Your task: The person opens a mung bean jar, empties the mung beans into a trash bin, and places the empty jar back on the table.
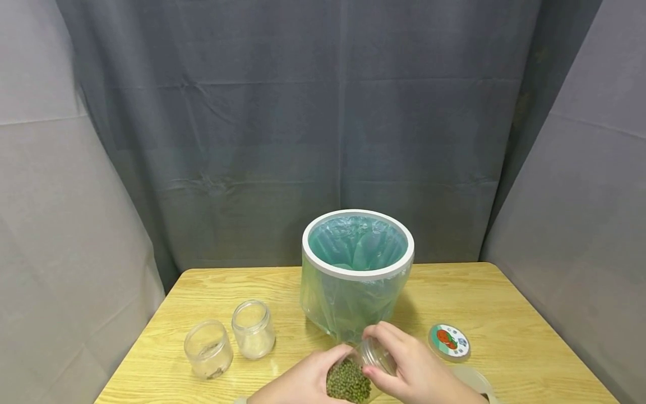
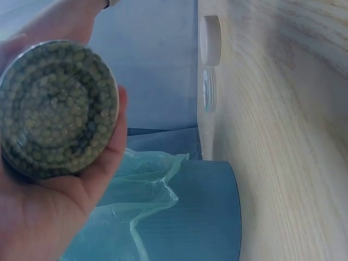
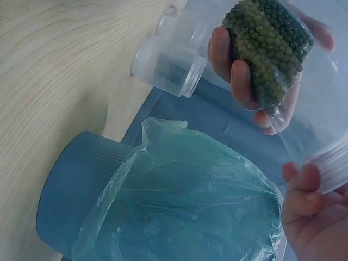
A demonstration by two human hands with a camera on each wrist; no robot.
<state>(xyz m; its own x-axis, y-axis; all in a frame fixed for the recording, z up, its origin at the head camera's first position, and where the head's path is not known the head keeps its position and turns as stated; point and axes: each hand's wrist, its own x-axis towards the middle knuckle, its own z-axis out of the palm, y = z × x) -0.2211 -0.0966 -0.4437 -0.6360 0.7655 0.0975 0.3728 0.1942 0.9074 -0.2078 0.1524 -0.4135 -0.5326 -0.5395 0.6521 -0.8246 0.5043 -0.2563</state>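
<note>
Between both hands is a clear jar of mung beans (image 1: 348, 381), tilted on its side just in front of the bin. My left hand (image 1: 315, 373) wraps its fingers round the bean-filled body. The bean-covered round base (image 2: 57, 109) faces the left wrist camera. With fingers and thumb, my right hand (image 1: 404, 359) grips the jar's clear ridged end (image 1: 375, 356). In the right wrist view, the beans (image 3: 266, 54) lie heaped toward the left hand, and the part near the ridges (image 3: 331, 163) is see-through. The right palm hides some of that end.
A bin (image 1: 358, 275) with a white rim and green liner stands behind the hands. Two clear jars (image 1: 254, 331) (image 1: 208, 350) sit at left, with a little residue inside. A lid with a tomato picture (image 1: 449, 341) and a pale round lid (image 1: 471, 379) lie at right.
</note>
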